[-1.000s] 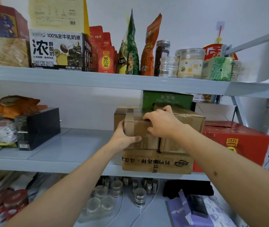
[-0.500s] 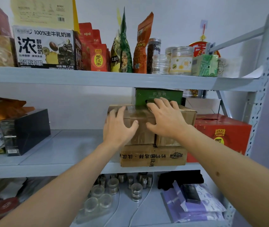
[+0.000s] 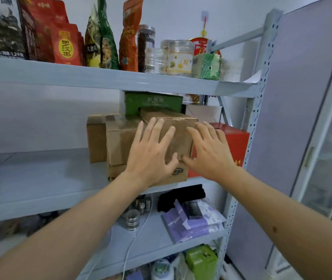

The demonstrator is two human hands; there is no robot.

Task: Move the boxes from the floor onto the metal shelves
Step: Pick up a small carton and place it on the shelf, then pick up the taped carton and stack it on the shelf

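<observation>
Cardboard box [image 3: 173, 136] on middle shelf [image 3: 40, 178]; left hand [image 3: 151, 156], right hand [image 3: 209, 154] before it, fingers spread wide, holding nothing.

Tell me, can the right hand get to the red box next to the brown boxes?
Probably yes. The right hand is open, right in front of the red box, and nothing sits between them.

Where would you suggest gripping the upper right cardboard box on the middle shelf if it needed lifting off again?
Probably by its two side faces, coming from the front. The cardboard box sits on a lower carton with a green box behind, so only its front corners are free. The left hand and right hand are spread open before it.
</observation>
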